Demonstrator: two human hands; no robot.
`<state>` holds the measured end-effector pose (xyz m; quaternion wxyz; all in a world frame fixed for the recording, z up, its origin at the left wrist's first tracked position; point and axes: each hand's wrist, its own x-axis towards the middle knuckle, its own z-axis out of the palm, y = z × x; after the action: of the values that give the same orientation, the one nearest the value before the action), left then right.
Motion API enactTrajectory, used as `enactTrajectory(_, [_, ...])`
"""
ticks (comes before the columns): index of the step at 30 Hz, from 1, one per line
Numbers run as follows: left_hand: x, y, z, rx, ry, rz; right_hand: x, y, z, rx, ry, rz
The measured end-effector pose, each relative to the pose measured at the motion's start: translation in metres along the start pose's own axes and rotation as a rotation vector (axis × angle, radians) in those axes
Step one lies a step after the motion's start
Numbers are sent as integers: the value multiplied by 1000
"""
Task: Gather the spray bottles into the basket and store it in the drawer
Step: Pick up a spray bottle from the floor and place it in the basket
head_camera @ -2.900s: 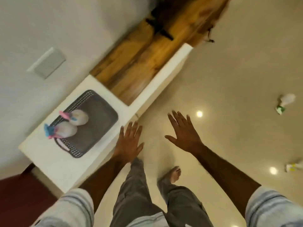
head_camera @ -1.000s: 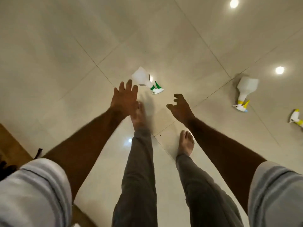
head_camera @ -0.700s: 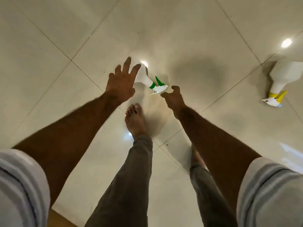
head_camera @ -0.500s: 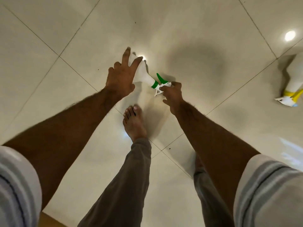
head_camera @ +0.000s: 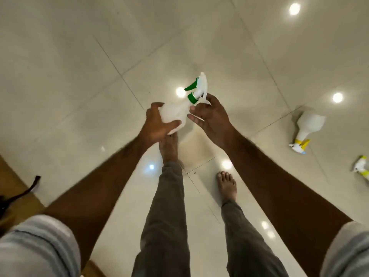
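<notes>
Glossy tiled floor (head_camera: pixel 79 66), two yellow-trigger bottles (head_camera: pixel 305 130) lying right.
My left hand (head_camera: pixel 157 124) grips the green-trigger spray bottle (head_camera: pixel 179 108); my right hand (head_camera: pixel 211 116) pinches its neck.

A white spray bottle with a green trigger and collar (head_camera: pixel 180 108) is held up off the tiled floor, nozzle pointing far. To the right a white bottle with a yellow collar (head_camera: pixel 306 129) lies on its side, nozzle toward the near side. Another yellow-trimmed bottle (head_camera: pixel 362 168) lies at the right edge, mostly cut off.

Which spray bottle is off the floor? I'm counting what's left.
The green-trigger bottle, held in both hands; the two yellow-trimmed bottles lie on the floor.
</notes>
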<state>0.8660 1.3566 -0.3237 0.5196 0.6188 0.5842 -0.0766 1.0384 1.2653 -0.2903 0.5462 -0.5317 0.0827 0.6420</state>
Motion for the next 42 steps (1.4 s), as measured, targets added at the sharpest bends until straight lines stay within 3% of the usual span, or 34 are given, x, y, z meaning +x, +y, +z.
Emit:
enactTrajectory(6, [-203,77,-48,-491,175,-86,-161,-81,105,-680,-186,-151])
enactTrajectory(10, [-339,99,-82,-611,258,-40,-270,-104,165,-1039,-425,-232])
enactTrajectory(15, [-496,74,-105,-724,363,-32,-394,-77,223,-1299,-728,-255])
enactTrajectory(25, [-781,-72,-49,-898,868,-70,-618,128,287,-1560,-1346,-270])
enactTrajectory(33, [-1006,-201,71,-973,1212,-238,-806,334,252,-1681,-1745,-139])
enactTrajectory(42, [-1141,-322,165,-1106,1431,-410,-939,525,209,-1723,-2089,-99])
